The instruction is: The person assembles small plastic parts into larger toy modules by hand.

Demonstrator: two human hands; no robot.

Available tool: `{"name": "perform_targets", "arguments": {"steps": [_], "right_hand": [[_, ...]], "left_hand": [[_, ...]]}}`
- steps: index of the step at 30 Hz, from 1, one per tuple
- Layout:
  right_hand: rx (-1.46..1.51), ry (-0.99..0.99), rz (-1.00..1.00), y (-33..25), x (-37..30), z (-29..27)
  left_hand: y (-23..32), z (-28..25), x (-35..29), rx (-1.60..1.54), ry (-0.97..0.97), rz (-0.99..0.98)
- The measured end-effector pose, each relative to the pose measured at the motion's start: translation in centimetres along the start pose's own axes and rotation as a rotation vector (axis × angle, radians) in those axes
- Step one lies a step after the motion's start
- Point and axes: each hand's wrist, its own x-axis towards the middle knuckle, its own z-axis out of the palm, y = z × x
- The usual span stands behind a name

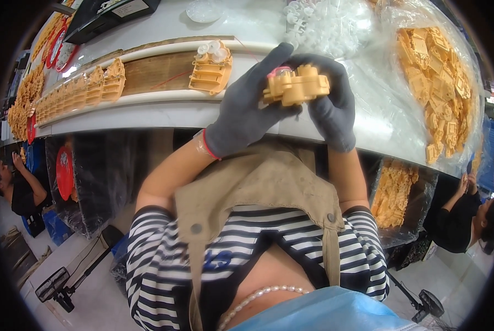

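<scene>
Between my two grey-gloved hands, above the table's near edge, is a yellow-orange moulded plastic part [301, 88]. My left hand [240, 113] grips its left side, thumb and fingers closed round it. My right hand [336, 107] is wrapped about the right side, with the thumb below. A small pink piece [280, 71] shows at the part's upper left; I cannot tell whether it is fixed on. Left of my hands, a similar orange part [209, 74] lies on the brown strip, carrying several small white round pieces [214, 51].
A row of orange parts [87, 91] lines the railed track at left. A plastic bag of orange pieces [440, 88] is at right, white clear pieces [324, 25] at the back. A black bin [106, 19] stands far left. Below the table are a lined box [396, 193] and fans.
</scene>
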Motion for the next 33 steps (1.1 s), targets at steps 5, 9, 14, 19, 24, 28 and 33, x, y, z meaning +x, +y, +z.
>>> {"name": "perform_targets", "arguments": {"steps": [5,9,14,19,24,28,33], "right_hand": [[0.099,0.118,-0.067,0.0,-0.3,1.5],[-0.197,0.282,-0.286,0.8,0.9,1.3],[-0.430,0.485,-0.297,0.4,1.7,1.8],[-0.159,0.450,-0.452,1.4,1.4,1.0],[-0.423,0.524,-0.329,0.9,1.2,2.3],[-0.502,0.447,-0.338,0.8,0.4,2.2],[-0.476,0.431,-0.388,0.9,1.3,2.4]], "left_hand": [[-0.2,0.4,-0.7,-0.222,0.012,-0.111],[0.3,0.0,0.1,0.145,-0.111,-0.016],[1.2,0.8,0.8,0.280,-0.074,0.077],[0.7,1.0,0.2,0.070,-0.148,0.088],[0.1,0.9,0.1,0.092,-0.087,0.122],[0.9,1.0,0.1,0.102,-0.072,0.126],[1.1,1.0,0.3,0.152,0.007,0.199]]}}
